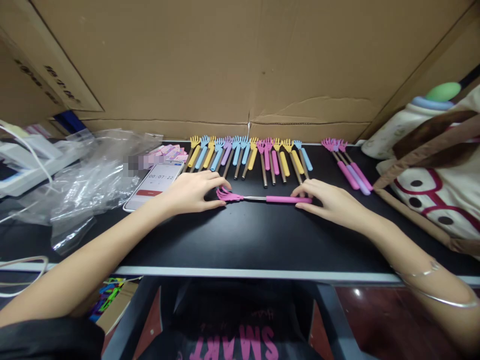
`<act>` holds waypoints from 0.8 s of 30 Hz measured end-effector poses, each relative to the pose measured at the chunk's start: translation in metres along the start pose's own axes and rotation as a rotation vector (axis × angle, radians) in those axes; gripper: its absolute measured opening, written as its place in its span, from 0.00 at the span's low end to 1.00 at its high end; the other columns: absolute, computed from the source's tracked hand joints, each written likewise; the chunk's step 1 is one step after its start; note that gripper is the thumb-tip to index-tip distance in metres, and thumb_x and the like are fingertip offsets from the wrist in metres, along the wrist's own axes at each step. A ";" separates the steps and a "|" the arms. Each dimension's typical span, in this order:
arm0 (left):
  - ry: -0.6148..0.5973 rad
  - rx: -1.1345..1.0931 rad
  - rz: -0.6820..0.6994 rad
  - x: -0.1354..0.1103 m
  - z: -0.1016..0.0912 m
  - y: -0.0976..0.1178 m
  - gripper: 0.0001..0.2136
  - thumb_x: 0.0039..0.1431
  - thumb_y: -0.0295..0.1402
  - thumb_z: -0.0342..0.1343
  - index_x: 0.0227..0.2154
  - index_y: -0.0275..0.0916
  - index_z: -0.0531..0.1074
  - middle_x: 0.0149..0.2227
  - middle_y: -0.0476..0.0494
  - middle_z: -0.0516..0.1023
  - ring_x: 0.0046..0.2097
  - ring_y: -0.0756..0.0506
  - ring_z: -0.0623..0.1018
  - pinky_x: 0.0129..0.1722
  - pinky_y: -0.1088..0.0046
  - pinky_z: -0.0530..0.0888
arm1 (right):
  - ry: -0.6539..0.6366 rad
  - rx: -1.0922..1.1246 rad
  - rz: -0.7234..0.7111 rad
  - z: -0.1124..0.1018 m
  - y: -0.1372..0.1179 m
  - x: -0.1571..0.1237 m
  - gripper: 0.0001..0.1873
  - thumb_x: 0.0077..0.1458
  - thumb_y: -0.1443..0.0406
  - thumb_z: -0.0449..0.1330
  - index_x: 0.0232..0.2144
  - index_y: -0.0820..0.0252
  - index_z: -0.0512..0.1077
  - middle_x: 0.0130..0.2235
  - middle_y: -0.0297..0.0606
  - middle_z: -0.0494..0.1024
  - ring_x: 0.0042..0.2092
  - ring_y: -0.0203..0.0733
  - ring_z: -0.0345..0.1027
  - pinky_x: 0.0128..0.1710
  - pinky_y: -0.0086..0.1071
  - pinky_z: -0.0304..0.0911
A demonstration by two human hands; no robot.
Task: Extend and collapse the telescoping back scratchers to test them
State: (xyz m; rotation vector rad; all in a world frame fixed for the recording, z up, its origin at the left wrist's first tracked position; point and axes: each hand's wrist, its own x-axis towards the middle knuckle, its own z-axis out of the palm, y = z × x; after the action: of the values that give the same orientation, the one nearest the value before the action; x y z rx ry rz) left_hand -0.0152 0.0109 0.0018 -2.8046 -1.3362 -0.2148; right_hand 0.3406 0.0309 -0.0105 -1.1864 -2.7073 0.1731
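Note:
A pink back scratcher point(262, 198) with a claw head, a metal shaft and a pink handle lies crosswise on the black table point(240, 235). My left hand point(191, 192) pinches its claw end between thumb and fingers. My right hand point(330, 200) grips the pink handle end. Behind it a row of several yellow, blue, purple and pink back scratchers point(247, 155) lies side by side, claws toward the cardboard. A smaller group of pink and purple scratchers point(348, 165) lies to the right.
A phone point(155, 182) showing a running timer lies left of my left hand. Clear plastic bags point(93, 175) pile at the left. A cardboard wall point(240, 65) stands behind the table. A cloth bag point(438, 185) sits at the right edge.

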 end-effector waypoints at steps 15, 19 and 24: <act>0.090 0.000 -0.201 -0.020 -0.040 -0.051 0.18 0.63 0.49 0.45 0.47 0.45 0.70 0.49 0.49 0.75 0.48 0.44 0.72 0.44 0.70 0.67 | -0.012 -0.025 0.000 -0.003 -0.001 -0.003 0.13 0.60 0.54 0.51 0.39 0.55 0.67 0.38 0.37 0.71 0.37 0.37 0.66 0.36 0.31 0.61; 0.079 0.085 -0.405 -0.039 -0.045 -0.101 0.23 0.65 0.50 0.40 0.52 0.43 0.67 0.53 0.44 0.72 0.51 0.40 0.67 0.45 0.67 0.66 | 0.007 -0.035 0.014 -0.002 -0.002 -0.002 0.15 0.60 0.54 0.50 0.40 0.55 0.68 0.36 0.37 0.71 0.36 0.37 0.66 0.35 0.31 0.61; -0.001 0.115 -0.378 -0.063 -0.023 -0.134 0.27 0.67 0.48 0.34 0.56 0.36 0.64 0.52 0.38 0.72 0.49 0.41 0.69 0.45 0.68 0.67 | 0.013 -0.026 0.025 -0.001 -0.001 -0.001 0.16 0.61 0.54 0.48 0.42 0.56 0.68 0.38 0.39 0.73 0.39 0.39 0.68 0.38 0.33 0.63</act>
State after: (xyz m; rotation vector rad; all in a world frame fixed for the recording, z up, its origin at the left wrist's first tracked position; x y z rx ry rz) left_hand -0.1606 0.0449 0.0113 -2.4395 -1.8061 -0.1376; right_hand 0.3408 0.0295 -0.0098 -1.2239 -2.6924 0.1336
